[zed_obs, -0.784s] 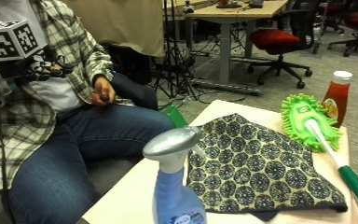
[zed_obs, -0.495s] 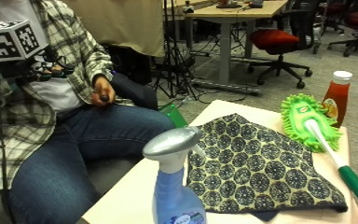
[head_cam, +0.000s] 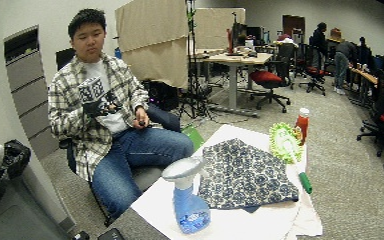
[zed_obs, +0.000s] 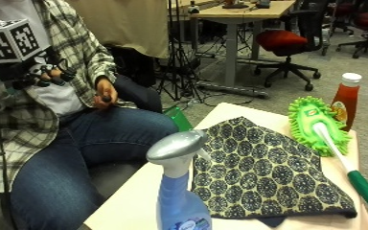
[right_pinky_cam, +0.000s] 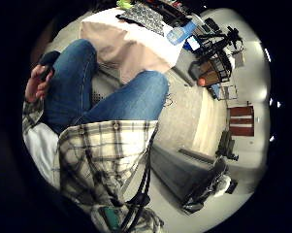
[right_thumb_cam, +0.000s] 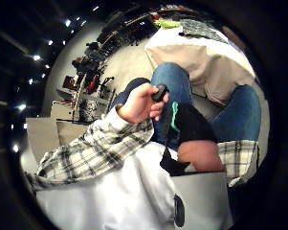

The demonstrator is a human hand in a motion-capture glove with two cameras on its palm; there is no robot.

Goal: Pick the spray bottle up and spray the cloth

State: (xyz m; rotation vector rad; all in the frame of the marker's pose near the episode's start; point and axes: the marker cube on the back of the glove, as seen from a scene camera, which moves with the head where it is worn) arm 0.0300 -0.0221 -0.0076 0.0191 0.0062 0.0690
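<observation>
A blue spray bottle (zed_obs: 181,191) with a silver head stands upright at the near end of the table (zed_obs: 130,203). Just beyond it lies a dark cloth (zed_obs: 260,172) with a pale round pattern, spread flat. My gloved right hand (zed_obs: 42,74) is held up against the person's chest, far from the table, with its fingers loosely curled and nothing in them. The little finger side palm view looks down at the jeans, with the cloth (right_pinky_cam: 145,14) and the bottle (right_pinky_cam: 182,33) far off. The bare left hand (zed_obs: 104,93) rests on the lap and holds a small black object.
A green fluffy duster (zed_obs: 318,124) with a white and green handle lies along the table's right side. A red sauce bottle (zed_obs: 347,98) stands at the far right corner. The person's knees (zed_obs: 126,129) are close to the table's left edge.
</observation>
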